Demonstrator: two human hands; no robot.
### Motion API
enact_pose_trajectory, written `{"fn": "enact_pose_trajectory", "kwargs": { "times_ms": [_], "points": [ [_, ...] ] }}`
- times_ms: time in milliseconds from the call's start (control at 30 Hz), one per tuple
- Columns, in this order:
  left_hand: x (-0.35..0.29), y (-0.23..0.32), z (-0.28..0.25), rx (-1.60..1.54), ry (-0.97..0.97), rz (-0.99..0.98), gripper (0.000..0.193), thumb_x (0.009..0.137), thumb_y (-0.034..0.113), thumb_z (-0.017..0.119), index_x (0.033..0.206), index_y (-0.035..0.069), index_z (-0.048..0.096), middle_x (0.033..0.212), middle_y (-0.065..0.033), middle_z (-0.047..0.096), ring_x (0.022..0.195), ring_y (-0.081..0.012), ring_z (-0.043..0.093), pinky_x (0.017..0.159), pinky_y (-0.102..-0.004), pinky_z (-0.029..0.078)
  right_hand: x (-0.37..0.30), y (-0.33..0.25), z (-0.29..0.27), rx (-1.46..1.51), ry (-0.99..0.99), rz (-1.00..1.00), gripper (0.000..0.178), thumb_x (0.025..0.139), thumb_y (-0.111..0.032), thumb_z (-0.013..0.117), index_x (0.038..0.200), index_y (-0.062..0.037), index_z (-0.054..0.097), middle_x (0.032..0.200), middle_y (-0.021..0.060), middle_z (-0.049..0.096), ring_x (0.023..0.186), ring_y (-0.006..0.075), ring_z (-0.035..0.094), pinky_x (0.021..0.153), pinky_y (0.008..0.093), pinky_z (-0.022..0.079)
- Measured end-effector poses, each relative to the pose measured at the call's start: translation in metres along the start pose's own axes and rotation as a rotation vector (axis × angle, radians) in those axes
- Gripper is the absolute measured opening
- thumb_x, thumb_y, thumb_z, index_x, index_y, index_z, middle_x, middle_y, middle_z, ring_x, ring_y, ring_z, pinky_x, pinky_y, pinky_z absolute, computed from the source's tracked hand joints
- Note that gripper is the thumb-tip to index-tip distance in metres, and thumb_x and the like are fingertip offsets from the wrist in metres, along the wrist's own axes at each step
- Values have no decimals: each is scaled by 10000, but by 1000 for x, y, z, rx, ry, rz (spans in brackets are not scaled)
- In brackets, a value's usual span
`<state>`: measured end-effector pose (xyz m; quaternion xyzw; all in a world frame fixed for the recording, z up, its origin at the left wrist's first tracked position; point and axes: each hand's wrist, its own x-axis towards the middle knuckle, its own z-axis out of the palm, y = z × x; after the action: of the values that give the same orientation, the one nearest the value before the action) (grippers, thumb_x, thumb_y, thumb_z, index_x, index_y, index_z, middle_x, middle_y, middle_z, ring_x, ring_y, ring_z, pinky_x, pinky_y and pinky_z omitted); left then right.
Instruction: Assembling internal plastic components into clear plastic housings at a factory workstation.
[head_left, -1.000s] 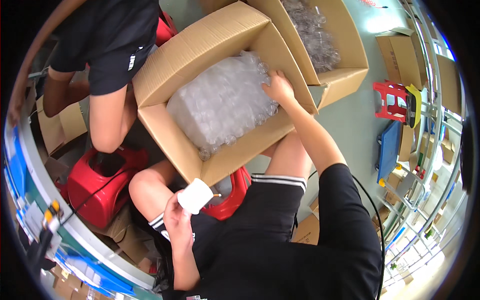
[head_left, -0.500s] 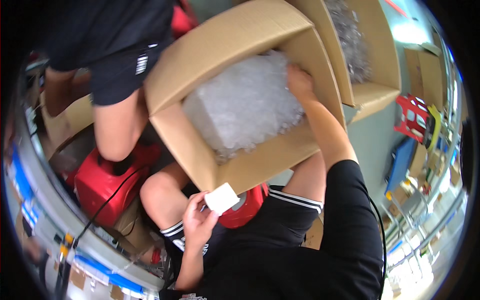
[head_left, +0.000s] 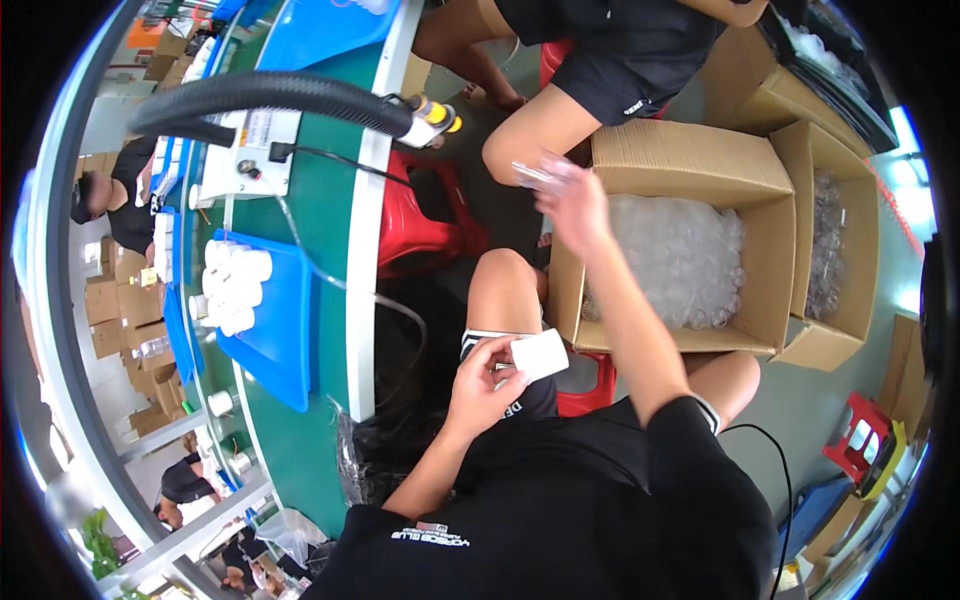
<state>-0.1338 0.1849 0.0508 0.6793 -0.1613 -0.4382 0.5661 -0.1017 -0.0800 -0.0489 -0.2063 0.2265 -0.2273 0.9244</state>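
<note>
My left hand [head_left: 480, 390] is closed around a small white cylindrical piece [head_left: 540, 355] and holds it above my lap. My right hand [head_left: 578, 212], blurred by motion, is raised over the left edge of an open cardboard box [head_left: 690, 155]. A clear plastic piece [head_left: 535, 178] shows at its fingertips; its exact shape is smeared. Inside the box lies a heap of clear, rounded plastic pieces [head_left: 670, 260], partly wrapped in a cloudy film.
A green workbench [head_left: 335, 240] runs along the left, with a blue tray [head_left: 275, 340] of white cylindrical pieces [head_left: 235, 280] and a black flexible hose [head_left: 290, 95]. A second box [head_left: 850, 200] stands at right. A co-worker's leg [head_left: 535, 135] and a red stool [head_left: 425, 215] are close ahead.
My right hand has come out of the box and moved left with a clear plastic piece. My left hand still holds the white piece. The view has swung left toward the bench.
</note>
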Motion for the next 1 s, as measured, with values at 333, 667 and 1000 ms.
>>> {"fn": "enact_pose_trajectory", "kwargs": {
  "times_ms": [333,667,1000],
  "points": [
    [-70,-3,-53,-29,94,146,410,820,-72,661,1210,-49,539,1094,-65,509,1025,-147,551,860,-266,522,59,54,60,250,-102,206,502,826,-520,414,893,-41,550,687,56,494,581,164,397,538,282,320],
    [-72,-18,-78,-169,110,152,402,833,-82,637,1218,-55,521,1095,-53,515,1033,-144,559,884,-286,520,41,45,52,256,50,102,487,857,-512,419,923,-39,515,738,84,539,616,174,429,565,292,348],
    [-42,-11,-68,-552,121,30,302,981,159,500,1200,-49,517,1107,-112,622,985,-168,623,870,-305,514,-62,41,10,-310,-118,118,362,946,-360,404,1138,-109,580,809,0,589,651,86,466,587,242,371]
  ]
}}
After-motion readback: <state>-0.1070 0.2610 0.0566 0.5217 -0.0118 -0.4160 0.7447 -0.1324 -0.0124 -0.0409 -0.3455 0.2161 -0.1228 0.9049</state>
